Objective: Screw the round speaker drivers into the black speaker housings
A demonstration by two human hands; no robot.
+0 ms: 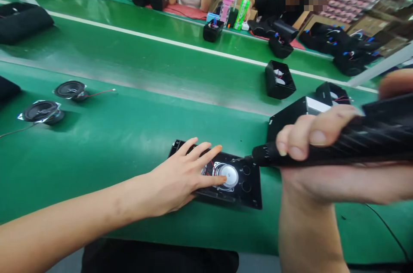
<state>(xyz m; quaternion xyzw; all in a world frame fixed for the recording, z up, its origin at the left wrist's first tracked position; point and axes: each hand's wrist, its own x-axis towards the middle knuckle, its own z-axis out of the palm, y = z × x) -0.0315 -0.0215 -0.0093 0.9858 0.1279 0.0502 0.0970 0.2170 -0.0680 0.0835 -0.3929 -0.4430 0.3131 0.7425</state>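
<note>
Left hand (180,178) lies flat, fingers spread, pressing on a black panel (250,189) with a speaker (228,175) set in it, on the near green belt (129,135). Right hand (322,165) is closed around a black driver (338,146), its tip touching the panel's upper edge. Just behind stands a black box (290,118). Two loose speakers (41,111) lie far left. Beyond, open cases (279,80) and seated people.
</note>
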